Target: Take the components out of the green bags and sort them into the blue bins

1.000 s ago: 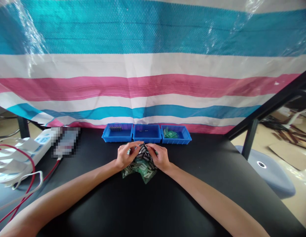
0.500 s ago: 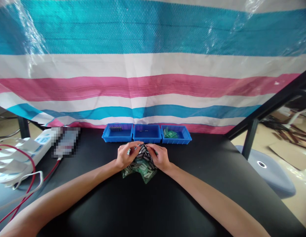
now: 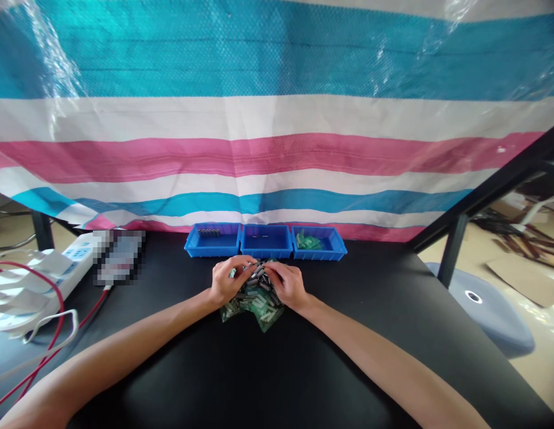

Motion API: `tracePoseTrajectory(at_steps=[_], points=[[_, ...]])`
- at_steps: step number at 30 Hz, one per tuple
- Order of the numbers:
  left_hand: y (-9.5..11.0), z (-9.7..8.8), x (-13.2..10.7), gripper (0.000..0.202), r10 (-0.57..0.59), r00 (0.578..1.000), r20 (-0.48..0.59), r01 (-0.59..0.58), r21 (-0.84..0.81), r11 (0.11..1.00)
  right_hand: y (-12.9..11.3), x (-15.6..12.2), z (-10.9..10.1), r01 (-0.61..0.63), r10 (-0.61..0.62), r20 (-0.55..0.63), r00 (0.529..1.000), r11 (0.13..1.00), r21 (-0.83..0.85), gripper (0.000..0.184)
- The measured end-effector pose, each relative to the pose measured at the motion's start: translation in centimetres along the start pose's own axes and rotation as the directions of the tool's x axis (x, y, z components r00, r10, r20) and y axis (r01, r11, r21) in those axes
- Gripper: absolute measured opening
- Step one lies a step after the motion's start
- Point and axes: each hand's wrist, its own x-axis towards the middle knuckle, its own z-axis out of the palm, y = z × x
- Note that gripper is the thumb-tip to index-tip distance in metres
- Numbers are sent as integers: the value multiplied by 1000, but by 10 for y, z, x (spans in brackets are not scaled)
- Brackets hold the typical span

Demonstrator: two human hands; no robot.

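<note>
A heap of small dark cylinders in clear and green plastic bags (image 3: 254, 301) lies on the black table (image 3: 304, 369), just in front of three blue trays. My left hand (image 3: 227, 282) rests on the heap's left side, fingers curled over it. On the right side my right hand (image 3: 288, 284) does the same, fingertips pinched among the cylinders at the top. The two hands almost meet above the heap. What each fingertip grips is too small to make out.
The left blue tray (image 3: 213, 240) holds a row of dark cylinders, the middle tray (image 3: 266, 241) a few small bits, the right tray (image 3: 320, 243) green bags. A white power strip (image 3: 75, 262) and red cable (image 3: 44, 351) lie at left. A striped tarp (image 3: 277, 119) hangs behind.
Both hands shifted slightly among the cylinders at the top of the heap; the fingertips have drawn a little closer together. Nothing else moved.
</note>
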Motion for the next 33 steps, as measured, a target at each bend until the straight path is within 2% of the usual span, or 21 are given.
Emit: tracePoseTrajectory(at_steps=[14,19,33], points=[[-2,2,-4,11,-43,998,-38,44,33,999,2,-1,2,22,-21,31,999,1000,-10,19],[-1,2,-3,12,-42,999,-28,42,-22,999,1,0,1,8,-9,24,1000,1000,8,19],[-1,3,-4,11,-61,997,-55,61,9,998,0,1,0,9,-9,-1,1000,999,33,18]])
